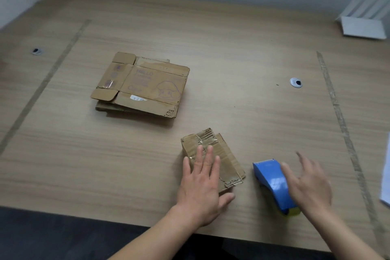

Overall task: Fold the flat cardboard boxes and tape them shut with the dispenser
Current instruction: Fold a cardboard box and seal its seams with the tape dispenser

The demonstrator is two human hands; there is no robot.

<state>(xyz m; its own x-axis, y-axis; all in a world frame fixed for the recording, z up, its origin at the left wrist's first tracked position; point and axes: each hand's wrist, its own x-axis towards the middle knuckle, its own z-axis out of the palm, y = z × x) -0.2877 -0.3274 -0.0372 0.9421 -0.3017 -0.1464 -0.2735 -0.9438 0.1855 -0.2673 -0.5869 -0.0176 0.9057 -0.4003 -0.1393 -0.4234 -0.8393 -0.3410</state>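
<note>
A small folded cardboard box (pixel 223 154) with clear tape across its top lies near the table's front edge. My left hand (pixel 202 188) rests flat on its near half, fingers spread. To its right a blue tape dispenser (pixel 272 181) lies on the table. My right hand (pixel 310 188) is over the dispenser's right side, fingers apart and blurred; whether it touches the dispenser I cannot tell. A stack of flat cardboard boxes (pixel 143 84) with a printed mushroom figure lies further back, left of centre.
The wooden table (pixel 242 48) has two round cable holes, one at the left (pixel 37 51) and one at the right (pixel 295 82). A white holder (pixel 363 27) stands at the back right. White paper (pixel 386 175) pokes in at the right edge.
</note>
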